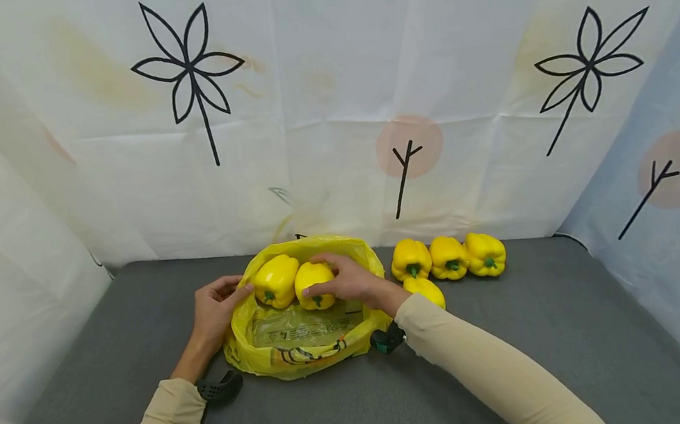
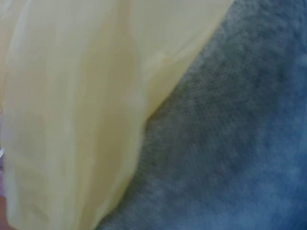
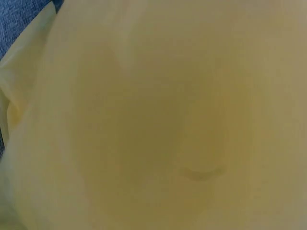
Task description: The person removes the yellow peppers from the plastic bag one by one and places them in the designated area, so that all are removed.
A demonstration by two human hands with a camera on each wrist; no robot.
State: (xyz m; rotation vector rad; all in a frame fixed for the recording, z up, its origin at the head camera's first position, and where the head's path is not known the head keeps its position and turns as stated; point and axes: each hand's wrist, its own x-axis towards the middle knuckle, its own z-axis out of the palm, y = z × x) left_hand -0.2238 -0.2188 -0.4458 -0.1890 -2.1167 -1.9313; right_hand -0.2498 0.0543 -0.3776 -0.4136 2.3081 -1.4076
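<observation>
A yellow plastic bag [image 1: 252, 358] lies spread open on the table, with printing on its inside and front. My left hand [image 1: 214, 315] pinches its left rim between thumb and fingers. Inside the bag, my right hand [image 1: 353, 280] grips a yellow bell pepper [image 1: 310, 282], thumb across its front. Just left of it in the bag sits another yellow bell pepper [image 1: 278, 278], green stem facing me. Bag plastic [image 2: 81, 110] fills much of the left wrist view; in the right wrist view, bag plastic [image 3: 158, 124] covers nearly everything and hides the hand.
Right of the bag, yellow bell peppers [image 1: 449, 257] stand three in a row at the back of the dark grey table [image 1: 555, 334]. One more pepper [image 1: 426, 291] lies before the row, partly behind my right forearm. A patterned white cloth [image 1: 326, 87] hangs behind the table.
</observation>
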